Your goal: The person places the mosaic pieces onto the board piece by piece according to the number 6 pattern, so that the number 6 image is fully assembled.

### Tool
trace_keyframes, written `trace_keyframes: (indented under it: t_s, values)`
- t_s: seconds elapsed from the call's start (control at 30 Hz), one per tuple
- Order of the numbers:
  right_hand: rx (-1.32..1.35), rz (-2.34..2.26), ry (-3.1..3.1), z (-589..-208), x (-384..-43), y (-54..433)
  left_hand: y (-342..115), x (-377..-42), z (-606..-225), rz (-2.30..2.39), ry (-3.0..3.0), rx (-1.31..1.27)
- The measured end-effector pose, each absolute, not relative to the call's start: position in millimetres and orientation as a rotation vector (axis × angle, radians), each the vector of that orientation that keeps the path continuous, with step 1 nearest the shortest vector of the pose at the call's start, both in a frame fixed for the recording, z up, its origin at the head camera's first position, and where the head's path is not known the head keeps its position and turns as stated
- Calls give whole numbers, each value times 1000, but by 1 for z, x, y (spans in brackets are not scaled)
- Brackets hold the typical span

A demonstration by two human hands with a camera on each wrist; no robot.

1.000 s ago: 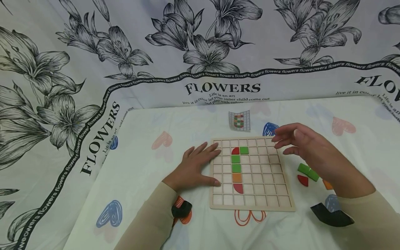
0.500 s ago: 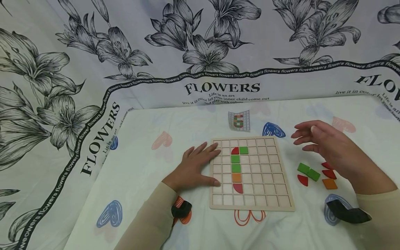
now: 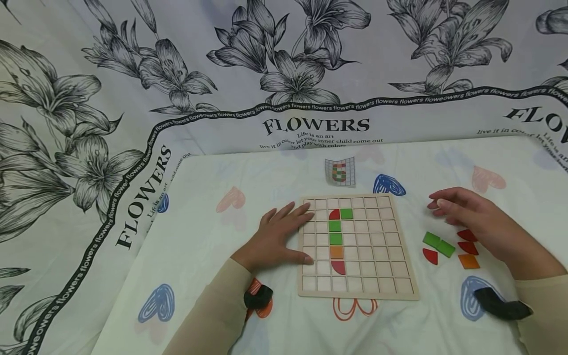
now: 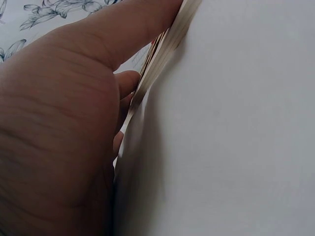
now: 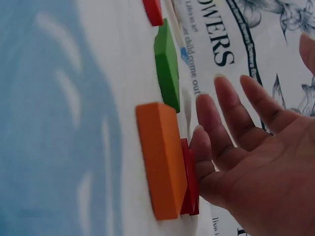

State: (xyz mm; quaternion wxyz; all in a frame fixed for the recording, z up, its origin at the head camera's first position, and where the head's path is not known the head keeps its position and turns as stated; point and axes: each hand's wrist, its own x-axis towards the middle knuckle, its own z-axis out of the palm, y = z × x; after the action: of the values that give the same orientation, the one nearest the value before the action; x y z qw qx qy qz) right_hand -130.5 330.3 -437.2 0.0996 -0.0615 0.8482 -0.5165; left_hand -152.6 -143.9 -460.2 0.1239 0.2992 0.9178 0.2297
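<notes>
A wooden grid board (image 3: 377, 294) lies on the cloth. On it, a red quarter-round piece (image 3: 334, 214) and a green square (image 3: 346, 213) sit above two more green squares, an orange square (image 3: 336, 252) and another red quarter-round piece (image 3: 338, 267). My left hand (image 3: 279, 241) rests spread along the board's left edge, thumb and fingertips on the rim. To the right of the board my right hand (image 3: 479, 222) hovers with relaxed fingers, holding nothing. Just below it lie two loose green squares (image 3: 439, 244), an orange square (image 5: 160, 162) and three red quarter-round pieces, one (image 3: 430, 256) apart on the left.
A small printed card (image 3: 340, 171) with a coloured grid pattern lies behind the board. The white cloth (image 3: 195, 261) is printed with hearts, and a flower-printed sheet (image 3: 239, 88) rises behind. Black straps (image 3: 501, 304) circle both wrists.
My right hand has moved right, off the board's upper right corner, then lowered beside the loose pieces, uncovering the red and orange ones. The left hand has stayed still.
</notes>
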Motion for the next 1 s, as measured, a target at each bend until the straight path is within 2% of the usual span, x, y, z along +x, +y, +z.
trace_keyframes:
  t_s: [0.27, 1.0]
  values:
    - [-128, -1284, 2511, -440, -130, 331, -145, -153, -462, 663, 2682, 871]
    - [-375, -1054, 2586, -444, -125, 331, -145, -154, -464, 679, 2680, 874]
